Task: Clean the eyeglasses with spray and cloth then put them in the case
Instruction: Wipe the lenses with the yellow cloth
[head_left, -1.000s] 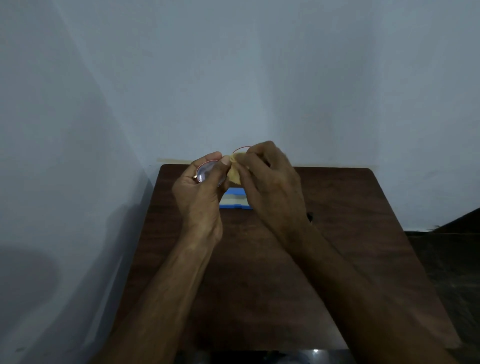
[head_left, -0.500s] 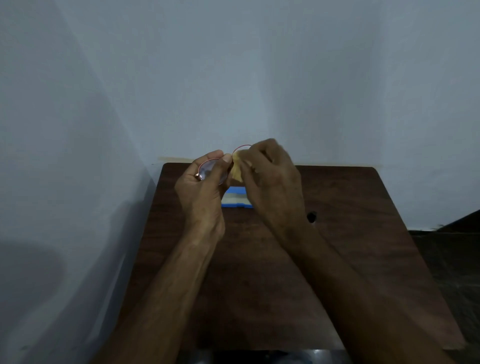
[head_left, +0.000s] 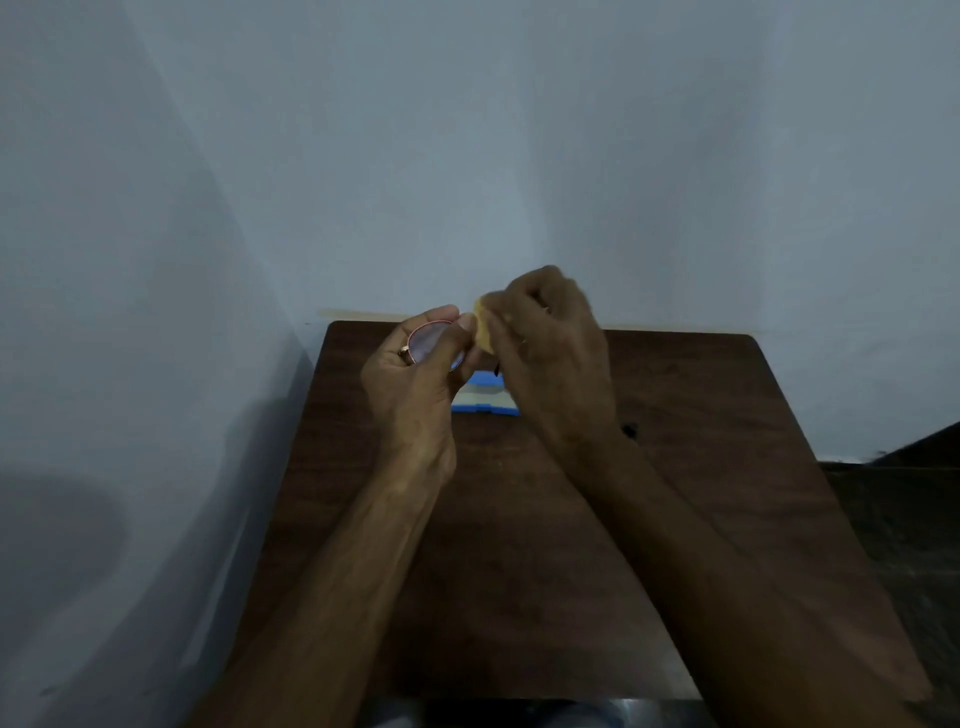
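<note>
Over the dark wooden table (head_left: 675, 519) your left hand (head_left: 415, 384) grips the eyeglasses (head_left: 428, 343) by one rim, your right hand (head_left: 550, 353) pinches the yellow cloth (head_left: 484, 327) against them, and hard rubbing could twist the thin frame.

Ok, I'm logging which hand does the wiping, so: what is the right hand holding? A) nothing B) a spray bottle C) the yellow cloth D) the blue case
C: the right hand pinches the yellow cloth, while the left hand holds the eyeglasses and the blue case lies on the table.
</note>
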